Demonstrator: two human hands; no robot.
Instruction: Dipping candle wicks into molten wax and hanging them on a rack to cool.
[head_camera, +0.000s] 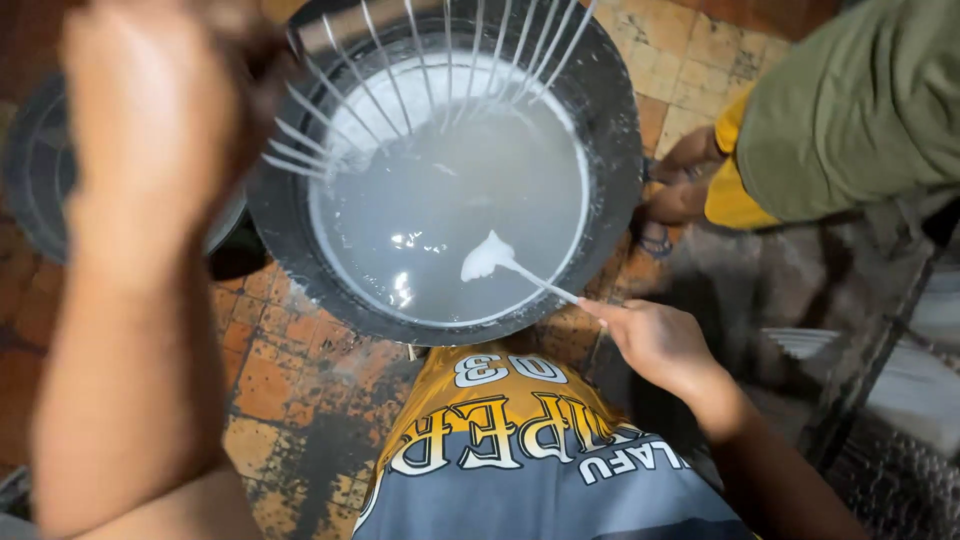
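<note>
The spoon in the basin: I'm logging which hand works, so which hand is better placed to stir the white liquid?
Probably the right hand: it grips the spoon, whose bowl sits over the liquid. The left hand is raised by the whisk wires.

White rods (400, 90) fan across the basin's (610, 150) far half; the near liquid (440, 220) lies open around the spoon (500, 260).
</note>
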